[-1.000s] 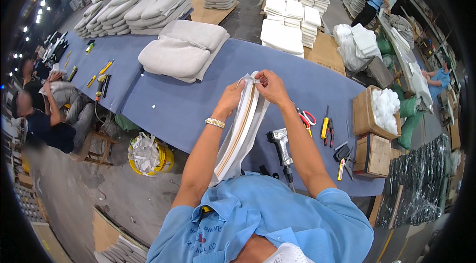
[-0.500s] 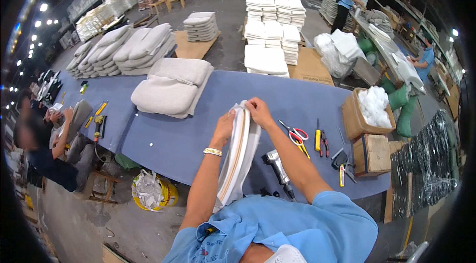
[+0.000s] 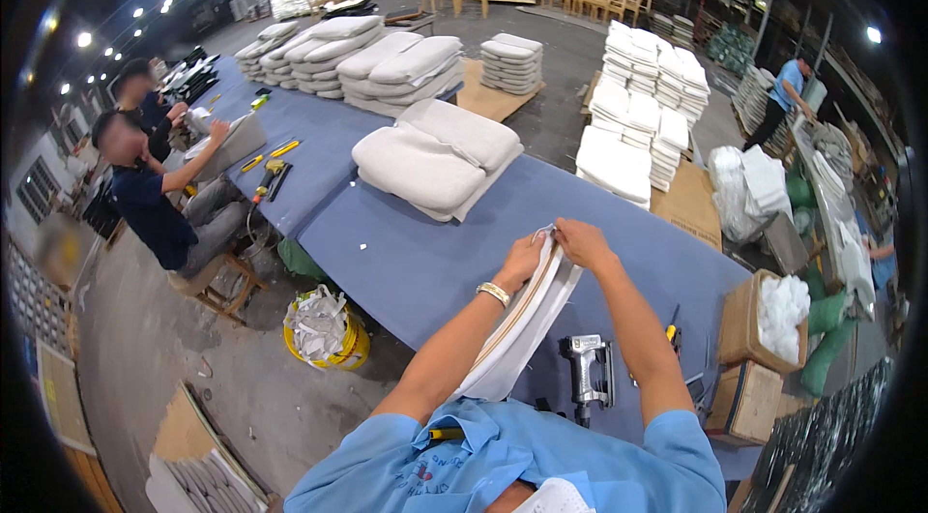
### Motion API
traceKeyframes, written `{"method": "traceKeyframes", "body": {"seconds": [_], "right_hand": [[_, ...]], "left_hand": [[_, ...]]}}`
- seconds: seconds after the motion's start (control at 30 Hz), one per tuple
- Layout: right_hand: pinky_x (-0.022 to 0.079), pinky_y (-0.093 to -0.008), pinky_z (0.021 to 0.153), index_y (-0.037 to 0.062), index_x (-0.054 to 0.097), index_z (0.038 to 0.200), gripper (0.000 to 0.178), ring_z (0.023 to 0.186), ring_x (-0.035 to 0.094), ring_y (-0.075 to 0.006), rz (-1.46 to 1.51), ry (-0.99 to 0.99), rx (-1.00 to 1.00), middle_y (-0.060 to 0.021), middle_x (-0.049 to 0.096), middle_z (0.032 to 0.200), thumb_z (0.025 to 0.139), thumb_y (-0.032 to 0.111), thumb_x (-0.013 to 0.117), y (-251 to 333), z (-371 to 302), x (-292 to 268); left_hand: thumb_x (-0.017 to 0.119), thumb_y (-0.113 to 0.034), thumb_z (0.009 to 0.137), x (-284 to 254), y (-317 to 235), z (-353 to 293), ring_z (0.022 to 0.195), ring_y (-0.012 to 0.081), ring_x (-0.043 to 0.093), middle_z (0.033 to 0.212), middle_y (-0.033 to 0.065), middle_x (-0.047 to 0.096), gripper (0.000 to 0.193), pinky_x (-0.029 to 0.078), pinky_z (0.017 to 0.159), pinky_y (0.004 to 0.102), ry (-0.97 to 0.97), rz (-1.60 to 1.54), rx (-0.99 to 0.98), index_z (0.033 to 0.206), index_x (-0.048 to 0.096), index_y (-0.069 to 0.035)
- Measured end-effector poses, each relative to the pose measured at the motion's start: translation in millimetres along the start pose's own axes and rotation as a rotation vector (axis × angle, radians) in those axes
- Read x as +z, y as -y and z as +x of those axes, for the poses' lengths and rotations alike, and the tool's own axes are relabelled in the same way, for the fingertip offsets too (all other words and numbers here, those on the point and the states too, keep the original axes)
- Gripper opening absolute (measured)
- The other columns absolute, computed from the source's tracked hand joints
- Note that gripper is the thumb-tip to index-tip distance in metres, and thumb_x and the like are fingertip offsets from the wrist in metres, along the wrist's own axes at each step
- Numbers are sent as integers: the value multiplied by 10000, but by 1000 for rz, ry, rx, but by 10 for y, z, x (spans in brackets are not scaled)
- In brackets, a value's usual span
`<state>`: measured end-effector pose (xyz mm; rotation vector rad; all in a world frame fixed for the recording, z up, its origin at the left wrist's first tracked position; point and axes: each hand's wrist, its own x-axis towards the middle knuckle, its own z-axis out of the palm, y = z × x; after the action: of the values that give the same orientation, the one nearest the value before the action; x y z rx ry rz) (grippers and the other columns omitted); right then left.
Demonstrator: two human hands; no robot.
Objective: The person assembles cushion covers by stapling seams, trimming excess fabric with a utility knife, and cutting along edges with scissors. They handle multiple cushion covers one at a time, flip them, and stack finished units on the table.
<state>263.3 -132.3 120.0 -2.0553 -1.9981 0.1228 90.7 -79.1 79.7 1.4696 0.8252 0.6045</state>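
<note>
My left hand and my right hand pinch the top end of a light grey fabric cover close together. Down its length runs a tan strip that looks like a zipper. The cover hangs in a narrow fold from my fingers toward my chest. To the right of it, by my right forearm, a silver staple gun lies on the blue-covered table. Beyond my hands sits a small pile of light grey cushions.
A cardboard box of white stuffing stands at the table's right end beside a wooden box. A yellow bucket of scraps is on the floor at left. Co-workers sit at the far left. White cushion stacks stand beyond the table.
The view has swung left, so the table and tools appear shifted right. Both hands keep their pinch on the cover's end.
</note>
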Motion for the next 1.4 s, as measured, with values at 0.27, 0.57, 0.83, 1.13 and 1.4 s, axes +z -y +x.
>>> {"method": "traceKeyframes", "body": {"seconds": [0.27,0.57,0.83,1.13,1.4], "right_hand": [[520,-574,804,82,606,1020,327,930,682,-448,72,-73,178,-204,719,968,1048,383,482,58,137,226],[521,-603,806,87,669,1012,437,904,682,-495,11,-119,245,-239,729,959,1062,452,434,-246,480,519],[515,-596,779,103,658,981,402,893,670,-493,87,-147,210,-234,720,942,1045,457,478,-377,814,447],[473,-578,725,47,598,899,396,831,653,-476,288,-146,248,-236,693,868,1052,394,484,-292,845,531],[480,-561,743,45,567,945,396,852,656,-472,147,-68,193,-226,693,878,1039,422,494,-245,1013,577]], "left_hand": [[462,-367,1103,39,82,104,1057,208,661,1180,140,736,467,496,951,371,-163,-160,-44,1319,660,-3],[468,-414,1062,348,70,533,1126,399,667,1184,215,724,446,487,961,463,-376,-141,-200,1231,721,-88],[468,-383,1071,436,12,835,1016,375,683,1109,222,729,433,494,893,448,-530,-253,-122,1180,727,-53],[493,-334,1068,95,-4,833,990,337,708,1063,197,750,402,508,885,439,-386,-126,-98,1191,720,-27],[495,-305,1075,33,26,965,860,184,622,943,135,732,410,501,820,396,-475,-60,-133,1036,712,41]]}}
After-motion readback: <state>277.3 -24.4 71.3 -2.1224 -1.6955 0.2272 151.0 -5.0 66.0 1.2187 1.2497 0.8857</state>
